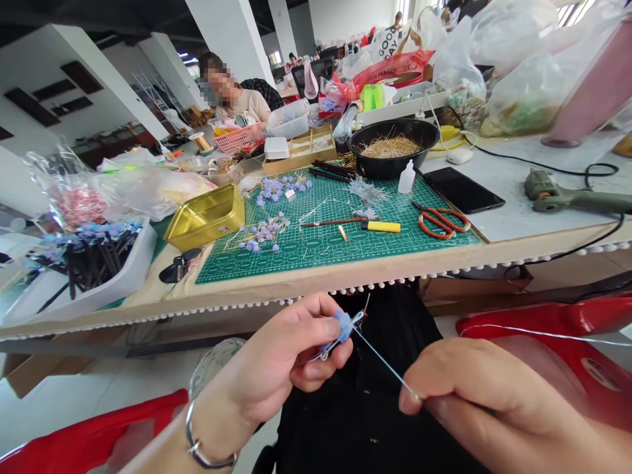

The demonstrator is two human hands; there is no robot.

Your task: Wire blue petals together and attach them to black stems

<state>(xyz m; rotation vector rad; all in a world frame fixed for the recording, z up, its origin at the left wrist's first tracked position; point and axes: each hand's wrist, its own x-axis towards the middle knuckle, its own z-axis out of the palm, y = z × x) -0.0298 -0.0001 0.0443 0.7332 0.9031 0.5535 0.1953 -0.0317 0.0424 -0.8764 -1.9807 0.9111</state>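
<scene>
My left hand [286, 352] pinches a small blue bead flower [344, 324] with thin wire stems, held below the table's front edge. My right hand [474, 388] grips a thin thread [382, 361] that runs taut from the flower down to its fingertips. A silver bracelet [197, 446] circles my left wrist. On the green cutting mat [345, 247] lie more small blue flowers [261, 232], loose wires, a yellow lighter [381, 226] and orange-handled scissors [441, 220].
A gold tin [205, 214], a white tray of dark stems with blue flowers [89, 260], a black bowl of straw-like wire [392, 146], a phone [463, 189] and a green power tool [553, 192] sit on the table. A person sits at the far end. Red stools flank my lap.
</scene>
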